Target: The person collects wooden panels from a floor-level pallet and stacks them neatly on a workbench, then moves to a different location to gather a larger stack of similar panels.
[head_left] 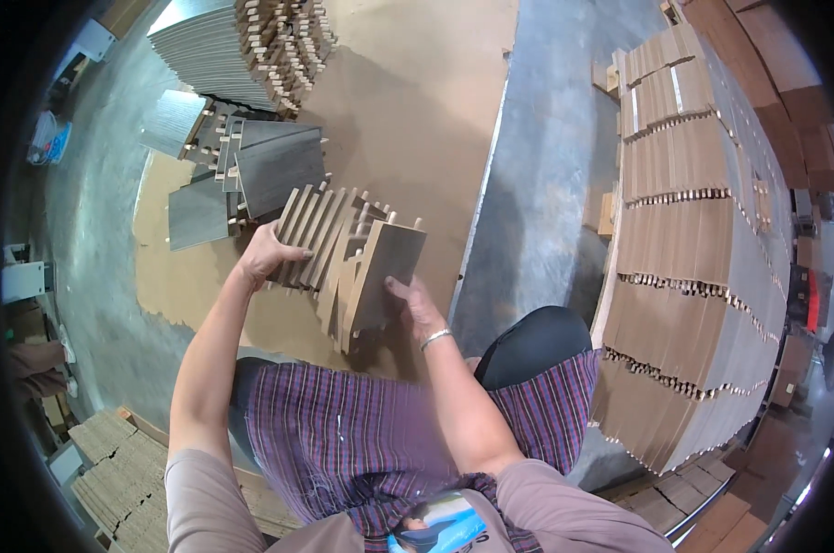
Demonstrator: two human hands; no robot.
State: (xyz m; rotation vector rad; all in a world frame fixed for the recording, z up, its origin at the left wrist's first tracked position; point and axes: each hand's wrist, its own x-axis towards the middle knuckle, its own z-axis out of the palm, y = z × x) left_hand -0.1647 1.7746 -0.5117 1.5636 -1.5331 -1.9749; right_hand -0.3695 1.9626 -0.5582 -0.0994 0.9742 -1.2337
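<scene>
In front of my knees, a row of flat wooden boards (pixel 375 286) with short dowels poking out of their edges is squeezed between my two hands. My left hand (pixel 271 252) grips the left end of the row, its thumb lying across the board edges. On the right, my right hand (pixel 415 306) presses against the outer board's broad brown face, thumb on the face and other fingers mostly hidden. The boards lean at different angles, with gaps between some. Just beyond my left hand lie loose grey-faced boards (pixel 281 168) with dowels, overlapping one another.
A tall stack of doweled boards (pixel 200 46) stands at the far left. Brown cardboard (pixel 408 111) covers the floor ahead. Along the right side runs a long pile of boards (pixel 670 240) on a pallet. Another stack of boards (pixel 113 479) is at the lower left.
</scene>
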